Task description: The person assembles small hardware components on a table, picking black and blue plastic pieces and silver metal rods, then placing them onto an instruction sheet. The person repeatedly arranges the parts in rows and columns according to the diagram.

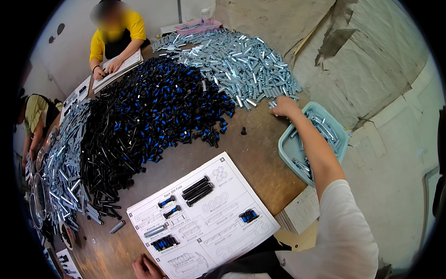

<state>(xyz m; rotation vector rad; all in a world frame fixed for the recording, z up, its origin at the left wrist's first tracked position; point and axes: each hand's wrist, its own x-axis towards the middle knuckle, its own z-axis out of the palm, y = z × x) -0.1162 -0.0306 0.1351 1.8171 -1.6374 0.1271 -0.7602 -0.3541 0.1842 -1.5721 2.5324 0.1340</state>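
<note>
My right hand (284,108) reaches out to the near edge of a heap of short silver metal tubes (251,60). Its fingers are closed on a silver tube (272,105), partly hidden by them. By the lower left corner of a printed parts card (204,156) rests my left hand (146,268); its fingers look bent, but their tips are partly out of sight. Lying on the card are long black bolts (197,190), a silver tube (155,231), and groups of short black-and-blue bolts (165,242).
A pale green bin (282,148) with silver parts stands under my right forearm. Black and black-and-blue bolts (162,97) are heaped mid-table, more silver parts (65,158) at the left. A co-worker in yellow (134,28) sits across; another person (37,114) is at far left.
</note>
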